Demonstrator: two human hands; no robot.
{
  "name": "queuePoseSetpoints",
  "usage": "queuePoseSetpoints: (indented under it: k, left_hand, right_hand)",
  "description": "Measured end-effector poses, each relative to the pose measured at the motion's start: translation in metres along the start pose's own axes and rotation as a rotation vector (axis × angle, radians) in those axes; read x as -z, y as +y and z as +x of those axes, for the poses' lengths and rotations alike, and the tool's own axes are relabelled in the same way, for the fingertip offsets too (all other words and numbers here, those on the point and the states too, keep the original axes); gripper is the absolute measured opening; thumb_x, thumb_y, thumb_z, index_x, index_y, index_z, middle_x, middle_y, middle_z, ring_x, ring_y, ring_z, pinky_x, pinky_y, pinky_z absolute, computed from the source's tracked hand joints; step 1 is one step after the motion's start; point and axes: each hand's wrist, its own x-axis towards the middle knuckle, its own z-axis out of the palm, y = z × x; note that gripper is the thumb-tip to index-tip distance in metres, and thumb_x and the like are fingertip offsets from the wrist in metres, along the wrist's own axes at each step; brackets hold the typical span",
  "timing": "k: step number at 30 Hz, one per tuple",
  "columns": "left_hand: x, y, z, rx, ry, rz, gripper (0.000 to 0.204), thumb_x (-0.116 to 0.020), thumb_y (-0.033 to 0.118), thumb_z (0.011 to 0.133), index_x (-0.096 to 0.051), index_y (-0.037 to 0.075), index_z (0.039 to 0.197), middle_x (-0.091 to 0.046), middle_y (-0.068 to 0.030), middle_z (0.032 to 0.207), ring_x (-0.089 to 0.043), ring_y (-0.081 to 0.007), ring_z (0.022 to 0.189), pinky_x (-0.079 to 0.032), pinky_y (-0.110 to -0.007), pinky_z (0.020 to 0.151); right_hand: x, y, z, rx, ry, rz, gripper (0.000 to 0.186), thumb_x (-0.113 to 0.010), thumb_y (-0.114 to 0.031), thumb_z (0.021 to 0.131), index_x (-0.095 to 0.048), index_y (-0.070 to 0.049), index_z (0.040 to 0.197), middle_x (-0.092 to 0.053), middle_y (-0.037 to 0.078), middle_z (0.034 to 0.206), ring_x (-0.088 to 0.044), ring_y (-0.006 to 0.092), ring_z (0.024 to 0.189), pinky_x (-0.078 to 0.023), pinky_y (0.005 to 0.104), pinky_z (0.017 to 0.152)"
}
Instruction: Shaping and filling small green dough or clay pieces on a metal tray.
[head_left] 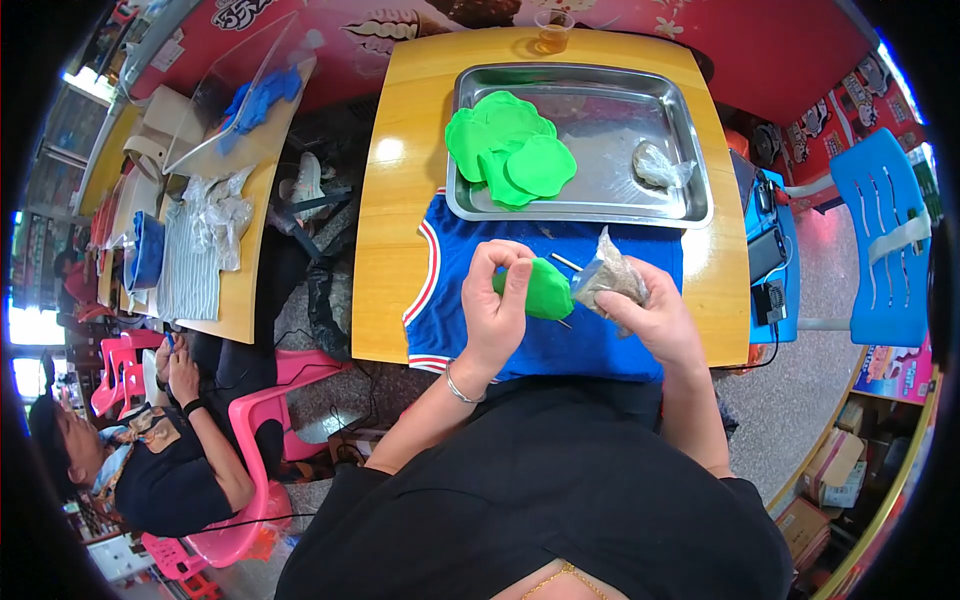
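Note:
My left hand pinches a bright green thin piece with a rounded edge, between thumb and fingers. Close on its right, my right hand grips a small clear plastic bag of greyish-brown stuff, its twisted end pointing up. Both hands are over a blue sleeveless jersey with red and white trim, spread on the table. A thin dark-and-white stick shows behind the green piece. Beyond the hands, a metal tray bears a pile of round green pieces on its left.
Another small plastic bag lies on the tray's right side. A cup of amber drink stands at the wooden table's far edge. Right are a blue chair and phone-like devices; left, a seated person on a pink chair.

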Motion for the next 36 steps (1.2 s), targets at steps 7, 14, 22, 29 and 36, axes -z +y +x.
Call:
queuePoseSetpoints:
  k: [7,14,22,29,36]
  left_hand:
    - [-0.003,0.0,-0.001,-0.076,-0.023,-0.007,0.017,-0.056,0.015,0.09,-0.046,0.004,0.083,-0.054,-0.0074,0.083,-0.051,-0.0141,0.074,-0.041,-0.025,0.068]
    - [-0.006,0.014,0.006,0.034,-0.137,0.045,0.017,-0.062,0.014,0.086,-0.051,0.0,0.086,-0.057,-0.0082,0.079,-0.054,-0.0139,0.072,-0.044,-0.026,0.065]
    - [-0.003,0.009,0.01,0.329,-0.263,-0.202,0.013,-0.063,0.009,0.084,-0.062,-0.003,0.081,-0.057,-0.0036,0.08,-0.053,-0.0091,0.073,-0.043,-0.022,0.064]
    - [-0.012,0.009,0.002,0.44,-0.186,-0.385,0.011,-0.063,0.008,0.085,-0.063,-0.002,0.08,-0.053,-0.0015,0.082,-0.05,-0.008,0.075,-0.04,-0.021,0.065]
    - [-0.015,0.01,-0.006,0.377,-0.166,-0.3,0.011,-0.064,0.009,0.085,-0.064,-0.001,0.081,-0.051,-0.0003,0.079,-0.047,-0.0067,0.072,-0.038,-0.021,0.064]
  right_hand:
    - [-0.01,0.001,0.006,-0.015,-0.023,0.024,0.022,-0.063,-0.013,0.082,-0.057,-0.004,0.101,-0.055,-0.004,0.075,-0.046,0.0021,0.06,-0.038,0.0185,0.05]
    - [-0.017,0.009,0.013,0.084,-0.027,0.099,0.023,-0.062,-0.012,0.083,-0.054,-0.003,0.102,-0.056,-0.001,0.084,-0.05,0.0041,0.069,-0.041,0.0198,0.056]
    - [-0.015,0.005,0.01,0.174,0.074,-0.14,0.018,-0.065,-0.007,0.079,-0.058,-0.001,0.095,-0.057,-0.002,0.078,-0.051,0.0046,0.069,-0.042,0.021,0.06]
    - [-0.007,0.013,0.01,0.295,-0.01,-0.255,0.013,-0.064,-0.004,0.077,-0.061,0.0,0.089,-0.057,-0.001,0.075,-0.049,0.0048,0.067,-0.042,0.0226,0.06]
    - [-0.014,0.019,0.014,0.278,0.038,-0.354,0.017,-0.064,-0.004,0.075,-0.059,0.002,0.089,-0.056,0.005,0.077,-0.053,0.0111,0.07,-0.043,0.0272,0.061]
